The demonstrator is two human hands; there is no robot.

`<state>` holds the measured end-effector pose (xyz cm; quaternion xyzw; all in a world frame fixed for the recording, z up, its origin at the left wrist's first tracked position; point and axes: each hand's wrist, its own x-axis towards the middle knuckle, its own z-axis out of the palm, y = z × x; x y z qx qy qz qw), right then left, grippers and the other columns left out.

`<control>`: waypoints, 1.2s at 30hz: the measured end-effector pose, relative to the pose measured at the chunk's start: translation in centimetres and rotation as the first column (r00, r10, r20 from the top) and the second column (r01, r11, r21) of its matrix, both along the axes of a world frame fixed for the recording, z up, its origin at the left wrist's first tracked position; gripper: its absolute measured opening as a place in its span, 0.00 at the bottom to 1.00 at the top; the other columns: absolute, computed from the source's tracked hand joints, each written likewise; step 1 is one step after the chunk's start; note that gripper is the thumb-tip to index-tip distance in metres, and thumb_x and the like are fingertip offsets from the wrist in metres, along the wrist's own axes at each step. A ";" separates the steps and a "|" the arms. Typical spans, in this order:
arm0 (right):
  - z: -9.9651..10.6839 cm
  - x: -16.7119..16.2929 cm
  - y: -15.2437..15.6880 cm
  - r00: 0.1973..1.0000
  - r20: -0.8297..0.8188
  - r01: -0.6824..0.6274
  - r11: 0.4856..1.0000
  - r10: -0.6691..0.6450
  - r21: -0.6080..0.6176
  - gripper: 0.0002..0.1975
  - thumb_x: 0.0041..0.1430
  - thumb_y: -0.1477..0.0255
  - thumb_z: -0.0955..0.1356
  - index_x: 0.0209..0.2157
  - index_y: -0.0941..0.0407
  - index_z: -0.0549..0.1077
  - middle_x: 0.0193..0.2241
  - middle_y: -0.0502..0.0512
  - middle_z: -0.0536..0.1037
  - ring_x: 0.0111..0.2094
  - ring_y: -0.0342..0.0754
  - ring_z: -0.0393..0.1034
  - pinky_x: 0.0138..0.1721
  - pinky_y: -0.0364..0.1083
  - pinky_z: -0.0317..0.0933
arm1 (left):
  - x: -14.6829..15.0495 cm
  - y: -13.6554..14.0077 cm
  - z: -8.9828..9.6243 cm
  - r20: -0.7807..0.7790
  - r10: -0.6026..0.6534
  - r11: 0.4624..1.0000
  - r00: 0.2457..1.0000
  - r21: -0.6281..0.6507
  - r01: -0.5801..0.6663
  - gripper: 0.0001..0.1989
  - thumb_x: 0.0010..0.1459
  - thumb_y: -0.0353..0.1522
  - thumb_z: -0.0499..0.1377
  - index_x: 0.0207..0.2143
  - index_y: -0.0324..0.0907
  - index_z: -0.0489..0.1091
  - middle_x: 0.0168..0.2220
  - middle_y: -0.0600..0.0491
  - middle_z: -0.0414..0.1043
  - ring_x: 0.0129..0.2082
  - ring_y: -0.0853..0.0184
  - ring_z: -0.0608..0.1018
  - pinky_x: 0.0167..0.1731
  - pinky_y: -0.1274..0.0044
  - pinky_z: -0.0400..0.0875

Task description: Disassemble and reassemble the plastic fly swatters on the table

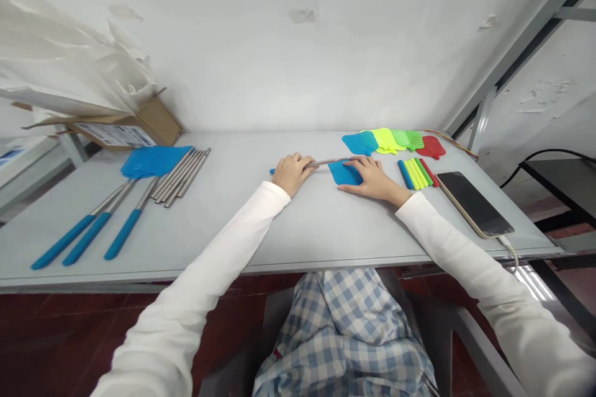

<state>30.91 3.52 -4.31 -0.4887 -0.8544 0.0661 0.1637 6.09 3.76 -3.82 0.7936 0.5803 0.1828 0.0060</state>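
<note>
My left hand (293, 172) is closed around a thin metal rod (321, 163). A blue tip, apparently its grip, pokes out on the left side of that hand. The rod's right end lies over the top edge of a blue fly swatter head (341, 172). My right hand (371, 178) has its thumb at the lower edge of this head and its fingers at the upper edge, gripping it near the rod's end. Part of the head is hidden beneath the fingers.
Swatter heads in blue (361, 142), yellow, green and red lie at the back right, with coloured grips (415, 173) and a phone (475, 203) nearer. On the left are metal rods (184, 177), blue-handled swatters (88, 236) and a cardboard box (158, 121). A wall stands behind.
</note>
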 end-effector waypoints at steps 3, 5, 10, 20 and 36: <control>0.4 0.0 0.0 1.000 -0.006 -0.030 0.999 0.030 0.034 0.30 0.56 0.50 0.69 0.52 0.56 0.71 0.55 0.66 0.72 0.58 0.63 0.63 0.57 0.59 0.57 | 0.0 0.1 -0.3 0.087 0.034 0.999 0.996 -0.033 -0.031 0.16 0.64 0.45 0.55 0.43 0.45 0.75 0.39 0.46 0.74 0.41 0.58 0.76 0.40 0.72 0.64; 0.8 0.0 -0.1 0.998 -0.013 -0.056 0.996 0.057 0.065 0.27 0.57 0.53 0.69 0.51 0.57 0.72 0.51 0.65 0.75 0.54 0.62 0.67 0.57 0.58 0.57 | -0.1 0.0 -0.4 0.159 0.082 0.995 0.984 -0.070 -0.072 0.16 0.62 0.45 0.56 0.43 0.45 0.74 0.40 0.47 0.74 0.42 0.58 0.76 0.38 0.73 0.64; 1.7 -0.1 -0.8 0.983 -0.180 0.001 0.992 0.021 0.124 0.20 0.62 0.56 0.65 0.47 0.54 0.74 0.44 0.60 0.80 0.45 0.57 0.73 0.48 0.54 0.63 | -0.1 -0.3 0.0 0.308 0.185 0.981 0.933 -0.116 -0.156 0.14 0.62 0.45 0.57 0.41 0.46 0.71 0.39 0.49 0.76 0.41 0.60 0.76 0.35 0.74 0.64; 2.2 0.9 0.4 0.663 -0.719 0.469 0.864 -0.207 0.184 0.23 0.66 0.50 0.57 0.27 0.53 0.66 0.26 0.53 0.70 0.31 0.49 0.65 0.41 0.51 0.62 | 0.7 -1.1 0.8 0.354 0.162 0.987 0.921 -0.053 -0.153 0.11 0.62 0.42 0.56 0.38 0.46 0.72 0.42 0.50 0.77 0.44 0.61 0.76 0.38 0.74 0.65; -0.6 2.5 3.7 -0.026 -0.917 -0.004 0.917 -0.399 -0.399 0.13 0.45 0.70 0.74 0.25 0.52 0.64 0.28 0.49 0.73 0.34 0.46 0.73 0.49 0.54 0.73 | 0.7 -1.0 0.2 0.317 0.010 1.000 0.948 -0.026 -0.001 0.12 0.63 0.42 0.55 0.40 0.46 0.73 0.43 0.51 0.76 0.44 0.62 0.76 0.39 0.74 0.65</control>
